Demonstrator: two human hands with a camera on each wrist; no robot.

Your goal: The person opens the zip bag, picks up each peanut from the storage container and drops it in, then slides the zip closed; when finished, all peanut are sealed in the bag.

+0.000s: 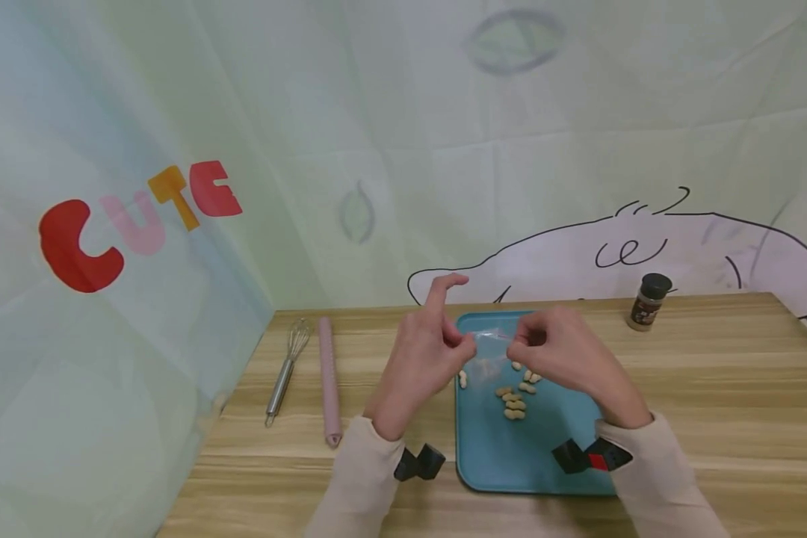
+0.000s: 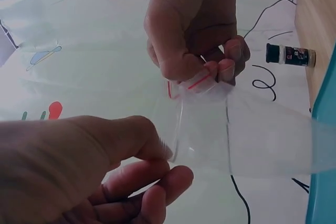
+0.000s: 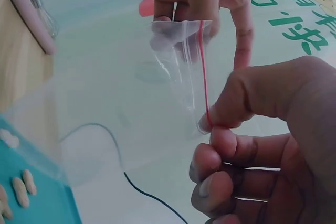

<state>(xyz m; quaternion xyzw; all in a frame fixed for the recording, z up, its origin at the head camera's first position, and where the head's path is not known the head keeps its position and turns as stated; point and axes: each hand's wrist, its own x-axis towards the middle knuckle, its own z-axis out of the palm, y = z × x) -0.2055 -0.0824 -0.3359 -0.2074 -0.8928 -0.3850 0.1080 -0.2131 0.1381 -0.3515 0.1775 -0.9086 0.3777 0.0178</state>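
A clear zip-lock bag (image 1: 489,368) with a red line along its mouth hangs above a blue tray (image 1: 524,467). My left hand (image 1: 422,355) pinches one top corner of the bag between thumb and finger, its index finger raised in the head view. The other top corner is pinched by my right hand (image 1: 568,351). In the right wrist view the red zip strip (image 3: 204,72) runs stretched between both hands. Several unshelled peanuts (image 1: 514,414) lie on the tray below, some partly hidden by the bag and the right hand.
Left of the tray lie a pink rolling pin (image 1: 329,381) and a metal whisk (image 1: 285,373). A black-capped spice jar (image 1: 648,302) stands at the table's back right. A printed cloth (image 1: 376,149) hangs behind the wooden table (image 1: 726,388).
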